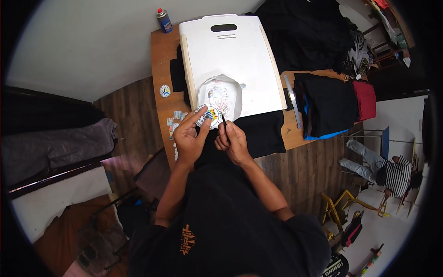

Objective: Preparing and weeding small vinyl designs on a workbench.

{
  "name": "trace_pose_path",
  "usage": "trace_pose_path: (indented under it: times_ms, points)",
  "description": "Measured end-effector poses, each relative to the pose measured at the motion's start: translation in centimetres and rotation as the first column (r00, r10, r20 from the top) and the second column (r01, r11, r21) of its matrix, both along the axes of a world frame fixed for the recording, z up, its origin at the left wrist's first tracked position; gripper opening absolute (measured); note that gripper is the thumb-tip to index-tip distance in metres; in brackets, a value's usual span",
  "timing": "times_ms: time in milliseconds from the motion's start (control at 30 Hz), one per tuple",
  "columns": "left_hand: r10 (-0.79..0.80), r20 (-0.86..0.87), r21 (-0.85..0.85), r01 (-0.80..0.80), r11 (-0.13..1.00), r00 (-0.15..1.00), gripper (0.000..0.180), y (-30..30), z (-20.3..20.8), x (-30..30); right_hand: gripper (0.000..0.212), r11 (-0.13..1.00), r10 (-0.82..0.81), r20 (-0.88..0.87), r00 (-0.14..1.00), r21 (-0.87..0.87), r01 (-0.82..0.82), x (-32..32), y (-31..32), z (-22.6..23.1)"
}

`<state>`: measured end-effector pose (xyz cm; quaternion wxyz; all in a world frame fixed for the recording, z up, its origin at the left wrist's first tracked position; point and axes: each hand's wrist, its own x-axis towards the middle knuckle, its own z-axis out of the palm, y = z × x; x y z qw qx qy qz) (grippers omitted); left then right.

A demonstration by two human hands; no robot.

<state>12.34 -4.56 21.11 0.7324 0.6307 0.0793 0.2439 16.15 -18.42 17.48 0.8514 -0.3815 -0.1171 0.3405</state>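
Between the thumb and fingers of my left hand [188, 141] is a round white patch [214, 121] with a blue, yellow and red design. My right hand [235, 142] is closed on a slim dark tool [224, 119], its tip at the patch's right edge. The tool's exact kind is too small to make out. Just beyond both hands, an open white paper tray [236, 99] with raised sides holds thin coloured scraps. It rests on the lower part of a white plastic board [230, 60].
The wooden table [164, 55] bears a spray can [164, 21], another round patch [164, 91], small colourful pieces [175, 121], a metal ruler [292, 101] and folded black cloth [325, 104]. More black cloth [300, 37] lies at the far right. A person [387, 173] is off to the right.
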Motion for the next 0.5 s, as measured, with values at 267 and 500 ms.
trace_pose_path:
  times_ms: [267,500]
  points:
    - [-0.005,-0.005,-0.016,0.005,1.0,1.0,0.036,0.0,-0.19,0.03,0.033,1.0,-0.029,-0.018,0.999,0.0,0.029,-0.15,0.16,-0.06]
    - [-0.011,-0.002,-0.009,0.011,1.0,1.0,0.035,0.22,-0.11,0.0,0.033,1.0,-0.001,-0.025,1.0,0.008,0.001,0.04,-0.16,-0.08]
